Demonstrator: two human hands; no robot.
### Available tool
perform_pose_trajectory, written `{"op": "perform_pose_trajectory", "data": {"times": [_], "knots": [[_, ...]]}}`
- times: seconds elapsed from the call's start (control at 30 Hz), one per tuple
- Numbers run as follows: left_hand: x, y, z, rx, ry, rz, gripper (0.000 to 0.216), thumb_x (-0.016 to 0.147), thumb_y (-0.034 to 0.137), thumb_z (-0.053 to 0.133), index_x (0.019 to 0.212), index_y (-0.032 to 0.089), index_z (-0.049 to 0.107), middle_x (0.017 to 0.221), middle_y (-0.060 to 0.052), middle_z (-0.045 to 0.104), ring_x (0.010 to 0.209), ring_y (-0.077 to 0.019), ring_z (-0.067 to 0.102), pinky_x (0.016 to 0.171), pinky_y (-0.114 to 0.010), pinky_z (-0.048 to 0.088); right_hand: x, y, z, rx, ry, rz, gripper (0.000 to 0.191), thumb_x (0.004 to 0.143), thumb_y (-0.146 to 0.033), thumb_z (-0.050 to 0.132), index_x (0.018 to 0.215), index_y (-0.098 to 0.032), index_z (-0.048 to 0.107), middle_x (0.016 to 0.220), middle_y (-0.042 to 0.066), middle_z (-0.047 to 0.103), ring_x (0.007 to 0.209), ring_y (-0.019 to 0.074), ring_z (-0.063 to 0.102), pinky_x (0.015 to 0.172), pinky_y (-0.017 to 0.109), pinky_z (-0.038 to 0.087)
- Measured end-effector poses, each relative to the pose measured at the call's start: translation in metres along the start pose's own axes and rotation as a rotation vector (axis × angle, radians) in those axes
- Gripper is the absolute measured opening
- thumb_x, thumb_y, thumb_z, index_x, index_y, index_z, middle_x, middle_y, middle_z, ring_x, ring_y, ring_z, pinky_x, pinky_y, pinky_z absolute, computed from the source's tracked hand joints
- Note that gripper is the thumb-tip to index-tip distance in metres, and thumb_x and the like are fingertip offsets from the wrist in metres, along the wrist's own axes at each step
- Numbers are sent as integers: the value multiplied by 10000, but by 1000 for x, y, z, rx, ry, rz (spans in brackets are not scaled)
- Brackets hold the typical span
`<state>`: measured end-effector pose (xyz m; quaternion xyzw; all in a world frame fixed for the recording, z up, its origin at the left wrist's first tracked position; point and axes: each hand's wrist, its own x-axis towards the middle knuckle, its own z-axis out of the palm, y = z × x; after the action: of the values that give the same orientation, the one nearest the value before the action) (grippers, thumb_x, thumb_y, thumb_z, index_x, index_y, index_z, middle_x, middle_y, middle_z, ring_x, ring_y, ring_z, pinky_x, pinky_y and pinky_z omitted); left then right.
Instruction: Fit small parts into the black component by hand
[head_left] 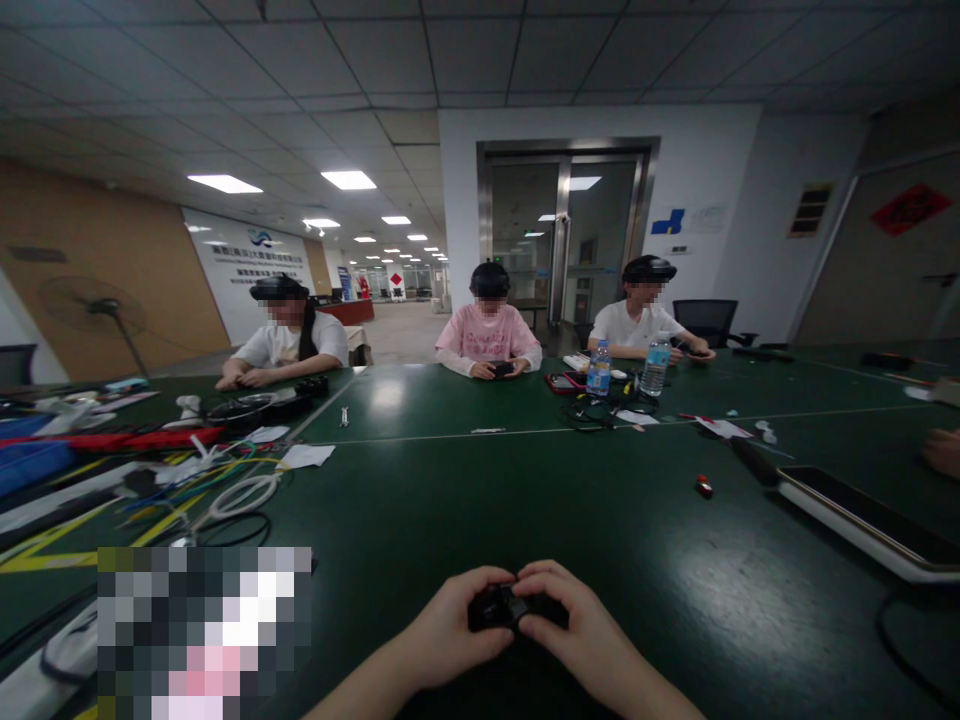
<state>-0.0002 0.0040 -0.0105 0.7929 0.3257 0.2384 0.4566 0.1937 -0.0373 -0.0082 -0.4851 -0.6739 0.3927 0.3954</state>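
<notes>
A small black object [512, 606] with a shiny lighter patch in its middle lies between my two hands at the near edge of the table. My left hand [456, 625] curls round its left side, with the index finger over the top and the thumb along the near face. From the right, my right hand [568, 610] grips it in the same way. The fingertips of both hands almost meet on top. Much of the object is covered by my fingers, and its exact kind cannot be made out. Green tabletop [420, 500] stretches out beyond my hands.
Cables [244, 497], blue bins [34, 465] and papers [306, 456] crowd the left. A tablet-like device [874, 515] lies at right, with a small red item [703, 486] beside it. Water bottles [655, 368] stand farther back. Several people sit around the table; another hand [942, 452] shows at right.
</notes>
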Motion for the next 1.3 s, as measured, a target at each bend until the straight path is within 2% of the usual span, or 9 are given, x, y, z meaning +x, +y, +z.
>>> {"op": "perform_pose_trajectory", "data": {"times": [0.97,1.3], "knots": [[-1,3,-2,8,16,-5,427,714,172,650,1134,185,569,1066,-41,640,959,-210,587,879,-314,445,-2,-1,-1,-54,7,-1,227,735,-119,617,913,-252,661,1100,32,595,1062,220,566,954,359,418],[0,3,-2,16,6,-13,429,732,193,642,1151,183,551,1066,-46,633,950,-208,588,862,-317,458,1,3,-4,-61,-41,38,258,718,-131,649,945,-247,692,1141,43,582,1091,232,556,968,374,408]]}}
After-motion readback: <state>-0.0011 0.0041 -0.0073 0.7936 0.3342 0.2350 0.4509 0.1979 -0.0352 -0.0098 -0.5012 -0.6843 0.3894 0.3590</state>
